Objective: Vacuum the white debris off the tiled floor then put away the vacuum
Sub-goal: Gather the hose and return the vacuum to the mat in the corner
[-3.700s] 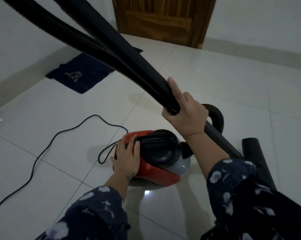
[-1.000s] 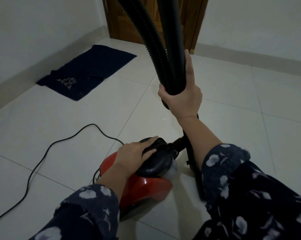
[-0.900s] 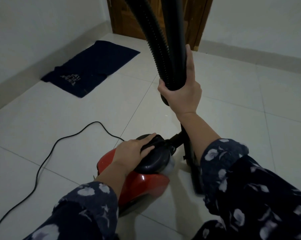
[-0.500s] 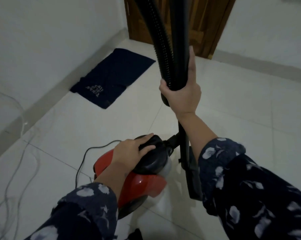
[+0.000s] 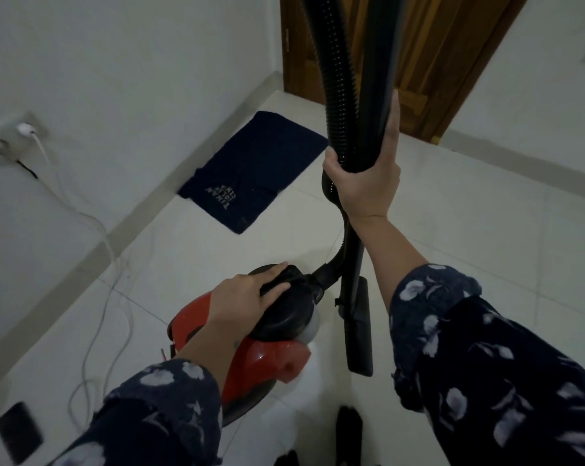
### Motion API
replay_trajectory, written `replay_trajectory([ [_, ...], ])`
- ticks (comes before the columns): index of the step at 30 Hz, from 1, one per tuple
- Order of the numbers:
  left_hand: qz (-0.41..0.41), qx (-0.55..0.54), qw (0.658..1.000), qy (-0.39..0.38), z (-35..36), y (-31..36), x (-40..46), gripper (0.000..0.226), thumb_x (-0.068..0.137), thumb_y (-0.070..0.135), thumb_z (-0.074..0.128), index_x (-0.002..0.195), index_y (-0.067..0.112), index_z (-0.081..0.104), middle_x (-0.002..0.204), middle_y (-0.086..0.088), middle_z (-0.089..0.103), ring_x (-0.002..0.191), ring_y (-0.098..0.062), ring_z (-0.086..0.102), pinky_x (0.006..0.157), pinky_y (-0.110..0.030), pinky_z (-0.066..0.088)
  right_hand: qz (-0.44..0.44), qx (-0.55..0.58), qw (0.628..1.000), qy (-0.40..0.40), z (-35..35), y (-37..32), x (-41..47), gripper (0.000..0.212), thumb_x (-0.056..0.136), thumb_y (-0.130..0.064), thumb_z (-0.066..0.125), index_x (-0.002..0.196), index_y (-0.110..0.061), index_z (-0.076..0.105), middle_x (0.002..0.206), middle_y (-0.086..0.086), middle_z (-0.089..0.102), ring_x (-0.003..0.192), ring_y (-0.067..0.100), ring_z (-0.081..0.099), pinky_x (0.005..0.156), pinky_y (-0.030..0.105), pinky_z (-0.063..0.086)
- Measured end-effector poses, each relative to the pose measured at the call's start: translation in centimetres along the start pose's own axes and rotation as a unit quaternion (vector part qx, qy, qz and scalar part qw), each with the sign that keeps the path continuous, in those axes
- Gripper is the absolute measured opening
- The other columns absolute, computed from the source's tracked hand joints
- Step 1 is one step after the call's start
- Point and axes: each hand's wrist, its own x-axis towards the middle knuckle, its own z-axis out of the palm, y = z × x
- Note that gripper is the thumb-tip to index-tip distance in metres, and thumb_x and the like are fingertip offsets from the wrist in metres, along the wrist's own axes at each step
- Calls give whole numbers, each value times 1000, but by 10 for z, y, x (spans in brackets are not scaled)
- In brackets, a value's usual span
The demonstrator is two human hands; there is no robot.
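From the head camera, the left hand (image 5: 250, 294) lies at six o'clock on the black handle of the red vacuum (image 5: 267, 358), fingers curled over it, seemingly to carry or steady the body on the tiled floor (image 5: 486, 237). The right hand (image 5: 365, 183), at twelve o'clock from the vacuum, wraps around both the rigid tube (image 5: 378, 95) and the ribbed hose (image 5: 335, 79), bundling them upright so they do not trail. The floor nozzle (image 5: 360, 334) hangs at three o'clock, just beside the body. No white debris shows on the tiles, so putting away looks underway. At ten o'clock lies a dark mat (image 5: 257, 173); at nine, a wall socket (image 5: 12, 139) with cables (image 5: 96, 230).
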Motion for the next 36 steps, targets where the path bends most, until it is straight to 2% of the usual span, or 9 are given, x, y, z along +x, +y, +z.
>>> replay_trajectory([
  [3,-4,5,1000,-8,-21,-1,37,47,93,61,37,140,55,34,98,-2,73,90,-23,66,76,-31,50,5,11,1000,-5,19,3,40,93,77,-24,75,153,-12,22,118,-23,53,76,-11,56,73,-3,40],
  [8,-14,-1,1000,-9,-46,2,124,49,92,62,34,141,57,29,99,-1,72,88,-22,66,78,-32,51,-3,6,1000,-8,58,23,123,93,78,-25,75,153,-14,22,105,-34,48,82,5,63,79,18,53],
  [10,-24,-11,1000,-13,-56,3,161,49,94,59,35,142,55,28,100,-2,71,89,-21,65,78,-30,48,4,12,1000,-14,75,35,160,93,78,-26,75,153,-12,22,109,-26,50,81,-6,60,80,6,47],
  [13,-38,-16,999,-8,-72,7,215,48,96,55,36,144,51,29,108,-2,69,94,-20,63,79,-25,43,3,30,999,-28,106,52,213,92,78,-23,76,152,-7,24,110,-34,45,82,-23,54,77,-8,36],
  [18,-56,-31,998,13,-90,-11,301,48,96,56,37,143,53,29,109,-2,69,95,-20,64,81,-27,46,-10,39,998,-43,168,78,290,91,78,-20,75,151,-3,25,97,-41,42,75,-17,55,74,-5,38],
  [23,-68,-35,997,28,-103,-42,387,48,95,56,39,143,53,31,114,1,69,100,-19,64,84,-28,47,-8,57,997,-46,238,97,356,92,77,-19,75,153,-8,23,106,-52,36,83,-24,52,78,-4,36],
  [30,-87,-64,994,24,-112,-99,509,49,96,56,33,144,49,29,108,5,69,94,-14,64,78,-25,49,5,58,997,-45,351,133,445,92,78,-16,75,153,-6,22,112,-42,33,94,-35,42,83,-9,32],
  [33,-80,-51,995,42,-113,-120,559,50,96,53,37,145,45,33,95,4,70,79,-13,63,66,-22,47,1,66,997,-35,391,154,481,91,78,-12,76,152,-3,23,118,-32,36,97,-40,36,84,-10,29],
  [36,-96,-46,994,27,-114,-134,606,51,95,54,38,145,48,29,87,3,68,73,-13,62,64,-25,51,13,64,997,-37,425,179,512,91,79,-14,76,152,-4,23,117,-37,31,97,-41,32,85,-10,28],
])
